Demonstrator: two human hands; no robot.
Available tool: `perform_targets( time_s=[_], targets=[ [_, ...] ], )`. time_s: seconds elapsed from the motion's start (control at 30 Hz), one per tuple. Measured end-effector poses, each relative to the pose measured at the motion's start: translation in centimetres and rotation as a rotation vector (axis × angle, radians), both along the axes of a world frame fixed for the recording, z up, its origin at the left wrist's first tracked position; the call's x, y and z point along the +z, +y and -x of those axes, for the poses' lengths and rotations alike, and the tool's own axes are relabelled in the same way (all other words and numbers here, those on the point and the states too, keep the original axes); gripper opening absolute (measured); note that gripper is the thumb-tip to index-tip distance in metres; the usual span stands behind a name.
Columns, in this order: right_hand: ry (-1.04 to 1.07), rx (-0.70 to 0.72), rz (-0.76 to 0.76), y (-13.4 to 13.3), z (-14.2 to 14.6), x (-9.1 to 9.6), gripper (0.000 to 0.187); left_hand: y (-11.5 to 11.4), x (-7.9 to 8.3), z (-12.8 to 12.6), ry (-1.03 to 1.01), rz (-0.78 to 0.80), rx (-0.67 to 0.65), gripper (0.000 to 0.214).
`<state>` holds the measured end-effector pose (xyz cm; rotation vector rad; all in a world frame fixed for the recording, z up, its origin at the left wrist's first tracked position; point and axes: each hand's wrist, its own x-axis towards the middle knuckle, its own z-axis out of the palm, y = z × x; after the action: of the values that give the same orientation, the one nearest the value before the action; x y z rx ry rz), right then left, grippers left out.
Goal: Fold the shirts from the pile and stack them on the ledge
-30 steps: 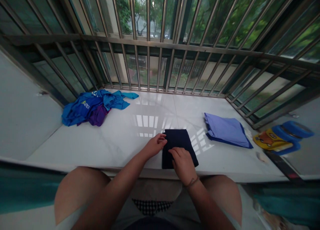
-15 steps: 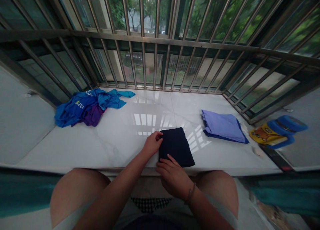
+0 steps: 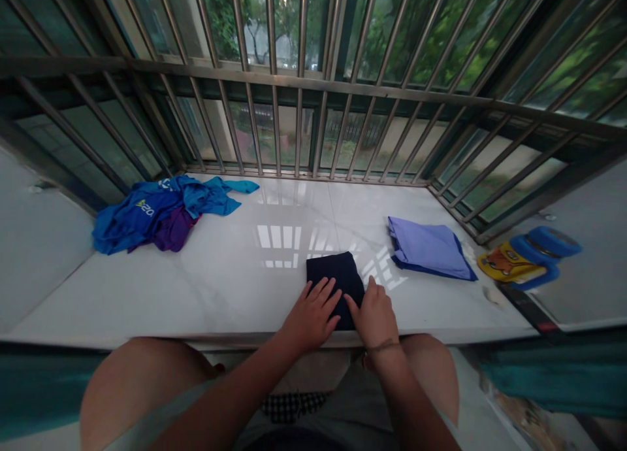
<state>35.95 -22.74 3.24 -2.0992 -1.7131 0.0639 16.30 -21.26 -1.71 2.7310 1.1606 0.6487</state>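
A small folded dark navy cloth [image 3: 332, 271] lies near the front edge of the white marble sill [image 3: 235, 274]. My left hand [image 3: 312, 316] rests flat on the cloth's near left part, fingers spread. Beside it, my right hand [image 3: 376, 312] presses on the cloth's near right edge with fingers held together, pointing away from me. Both hands cover the near half of the cloth.
A folded light purple garment [image 3: 428, 247] lies to the right. A crumpled heap of blue and purple clothes [image 3: 159, 210] sits at the back left. A blue and yellow sticker [image 3: 526, 258] is on the right wall. Metal window bars [image 3: 294, 91] close off the sill's far side.
Both hands moved onto the near half of the navy cloth and now lie flat on it. Earlier the left hand held its far left corner and the right was at its near edge.
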Motion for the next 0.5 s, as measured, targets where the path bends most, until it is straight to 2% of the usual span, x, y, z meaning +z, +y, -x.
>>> perform_targets(
  time_s=[0.07,0.17,0.27,0.4,0.5],
  targets=[
    [0.046,-0.052,0.210,1.0,-0.3,-0.7,0.053,-1.0,-0.5,0.1,0.050,-0.029,0.056,0.067],
    [0.195,0.002,0.359,1.7,-0.9,-0.9,0.036,-2.4,-1.4,0.7,0.091,-0.067,0.141,0.077],
    [0.584,0.089,0.314,2.2,-1.9,-0.2,0.031,-3.6,-2.5,1.5,0.110,-0.099,0.198,0.084],
    [1.289,0.093,0.194,4.0,-3.3,1.8,0.048,-4.3,-3.6,2.8,0.116,-0.155,0.229,0.085],
    [1.497,0.034,0.069,7.0,-5.1,3.9,0.053,-4.3,-4.0,3.2,0.121,-0.189,0.210,0.081]
  ],
)
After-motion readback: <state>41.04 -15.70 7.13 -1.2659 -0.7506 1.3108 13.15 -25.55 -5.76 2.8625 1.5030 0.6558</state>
